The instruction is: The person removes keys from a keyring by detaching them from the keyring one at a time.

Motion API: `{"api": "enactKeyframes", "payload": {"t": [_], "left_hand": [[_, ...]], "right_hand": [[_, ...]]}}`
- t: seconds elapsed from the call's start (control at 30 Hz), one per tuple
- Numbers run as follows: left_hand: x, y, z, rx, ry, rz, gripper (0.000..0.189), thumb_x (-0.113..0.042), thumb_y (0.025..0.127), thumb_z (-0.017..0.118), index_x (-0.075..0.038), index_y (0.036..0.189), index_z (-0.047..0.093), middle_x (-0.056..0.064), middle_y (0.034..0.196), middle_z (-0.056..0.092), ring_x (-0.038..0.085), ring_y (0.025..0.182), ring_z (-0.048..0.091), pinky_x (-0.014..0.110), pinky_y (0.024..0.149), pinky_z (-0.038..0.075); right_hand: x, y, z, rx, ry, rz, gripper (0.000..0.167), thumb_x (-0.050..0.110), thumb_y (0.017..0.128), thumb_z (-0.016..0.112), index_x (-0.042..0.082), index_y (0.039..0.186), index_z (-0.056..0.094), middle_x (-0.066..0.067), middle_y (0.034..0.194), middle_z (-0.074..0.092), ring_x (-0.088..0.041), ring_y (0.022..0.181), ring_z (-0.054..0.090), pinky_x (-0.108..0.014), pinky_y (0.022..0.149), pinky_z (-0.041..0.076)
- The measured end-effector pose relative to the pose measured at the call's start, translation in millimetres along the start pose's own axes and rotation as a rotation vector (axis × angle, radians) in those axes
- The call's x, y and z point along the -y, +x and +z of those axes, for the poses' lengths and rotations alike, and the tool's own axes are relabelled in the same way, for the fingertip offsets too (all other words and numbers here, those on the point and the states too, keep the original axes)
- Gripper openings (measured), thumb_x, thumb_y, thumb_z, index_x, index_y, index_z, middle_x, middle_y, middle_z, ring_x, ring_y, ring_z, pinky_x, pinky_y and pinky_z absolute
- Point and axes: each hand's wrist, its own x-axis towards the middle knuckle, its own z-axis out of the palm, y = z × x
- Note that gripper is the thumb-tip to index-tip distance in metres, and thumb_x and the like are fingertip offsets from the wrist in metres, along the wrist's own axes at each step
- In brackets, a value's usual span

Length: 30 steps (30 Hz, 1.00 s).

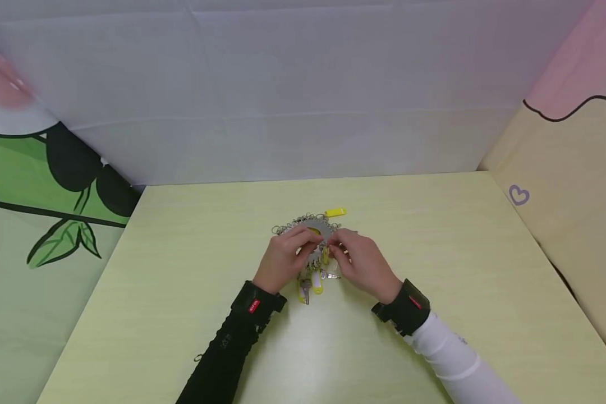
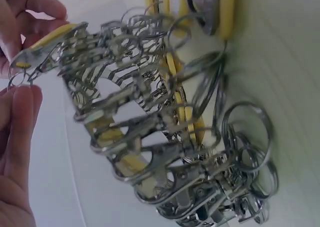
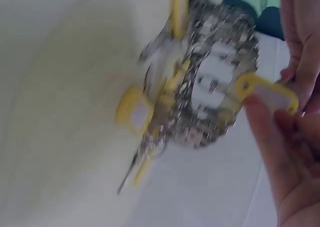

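Observation:
A round grey key holder (image 1: 315, 259), its rim lined with metal clasps (image 2: 150, 157) and split rings, is held up tilted between the hands. At its rim, my left hand (image 1: 290, 252) has fingertips pinched together at a metal clasp; fingers hide part of the grip. Opposite it, my right hand (image 1: 361, 259) pinches a yellow key tag (image 3: 272, 96) with a pale label between thumb and finger. The two hands' fingertips nearly meet. From the lower rim hang more yellow tags (image 1: 317, 281) and a key (image 1: 306, 289).
Another yellow tag (image 1: 335, 212) lies at the holder's far side on the pale wooden table (image 1: 182, 269). A white cloth wall (image 1: 303, 112) rises behind the table's far edge. Printed cloth panels stand at the left and right.

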Motion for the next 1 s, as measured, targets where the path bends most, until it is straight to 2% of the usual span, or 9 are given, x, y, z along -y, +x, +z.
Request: {"api": "enactKeyframes", "payload": {"t": [0.1, 0.2, 0.33, 0.5, 0.63, 0.73, 0.87, 1.0], "left_hand": [[0.3, 0.2, -3.8, 0.034, -0.032, -0.038, 0.011, -0.001, 0.092, 0.076, -0.006, 0.101, 0.076, 0.005, 0.098, 0.073, 0.015, 0.085, 0.07, 0.025, 0.071, 0.058], [1.0, 0.6, -4.0, 0.043, -0.051, -0.049, 0.009, -0.002, 0.094, 0.075, -0.007, 0.102, 0.075, 0.005, 0.098, 0.072, 0.015, 0.085, 0.069, 0.026, 0.071, 0.057], [1.0, 1.3, -0.7, 0.008, -0.051, -0.046, 0.008, -0.002, 0.093, 0.076, -0.006, 0.1, 0.075, 0.005, 0.098, 0.072, 0.015, 0.087, 0.069, 0.026, 0.074, 0.059], [-0.3, 0.8, 2.6, -0.05, -0.09, -0.041, 0.011, 0.0, 0.091, 0.077, -0.006, 0.1, 0.076, 0.006, 0.099, 0.074, 0.018, 0.092, 0.072, 0.028, 0.079, 0.06], [1.5, 0.9, 5.2, -0.064, -0.158, -0.029, 0.014, 0.002, 0.09, 0.077, -0.006, 0.102, 0.076, 0.006, 0.1, 0.076, 0.018, 0.094, 0.072, 0.027, 0.081, 0.06], [4.5, 0.2, 7.9, -0.056, -0.22, -0.045, 0.016, 0.004, 0.09, 0.077, -0.006, 0.103, 0.077, 0.007, 0.101, 0.077, 0.019, 0.095, 0.073, 0.025, 0.082, 0.06], [6.6, -1.5, 10.2, -0.042, -0.341, -0.14, 0.017, 0.005, 0.09, 0.075, -0.003, 0.104, 0.077, 0.009, 0.104, 0.077, 0.022, 0.097, 0.074, 0.026, 0.084, 0.062], [7.7, -3.9, 15.1, -0.027, -0.417, -0.226, 0.015, 0.005, 0.094, 0.072, -0.001, 0.106, 0.076, 0.011, 0.106, 0.074, 0.025, 0.099, 0.074, 0.027, 0.087, 0.061]], "right_hand": [[-3.3, 0.8, -1.3, 0.006, -0.075, -0.078, 0.008, 0.001, 0.099, 0.067, 0.006, 0.105, 0.065, -0.003, 0.091, 0.067, -0.012, 0.074, 0.06, -0.027, 0.066, 0.053], [-6.8, 2.0, -4.0, 0.017, -0.117, -0.126, 0.01, 0.002, 0.099, 0.067, 0.007, 0.107, 0.065, -0.002, 0.096, 0.067, -0.011, 0.075, 0.059, -0.027, 0.068, 0.054], [-9.7, 2.8, -6.4, 0.026, -0.12, -0.16, 0.011, 0.003, 0.099, 0.068, 0.008, 0.108, 0.066, -0.002, 0.1, 0.068, -0.009, 0.076, 0.062, -0.026, 0.072, 0.056], [-7.8, 2.6, -9.0, 0.036, -0.071, -0.165, 0.013, 0.002, 0.097, 0.07, 0.008, 0.108, 0.066, -0.003, 0.099, 0.068, -0.009, 0.076, 0.06, -0.027, 0.072, 0.055], [-6.5, 2.7, -9.9, 0.052, -0.03, -0.141, 0.009, 0.005, 0.098, 0.07, 0.008, 0.106, 0.066, -0.001, 0.094, 0.067, -0.008, 0.075, 0.058, -0.026, 0.068, 0.052], [-5.6, 2.3, -10.0, 0.063, 0.01, -0.099, 0.006, 0.005, 0.099, 0.068, 0.009, 0.104, 0.066, 0.001, 0.091, 0.068, -0.008, 0.076, 0.061, -0.026, 0.069, 0.053], [-3.3, 1.8, -10.4, 0.078, 0.124, 0.013, 0.006, 0.003, 0.1, 0.066, 0.008, 0.102, 0.068, -0.001, 0.091, 0.072, -0.011, 0.08, 0.069, -0.027, 0.074, 0.059], [-1.6, 2.0, -10.4, 0.083, 0.234, 0.105, 0.006, 0.001, 0.1, 0.064, 0.005, 0.101, 0.07, -0.006, 0.091, 0.074, -0.021, 0.08, 0.074, -0.028, 0.073, 0.061]]}}
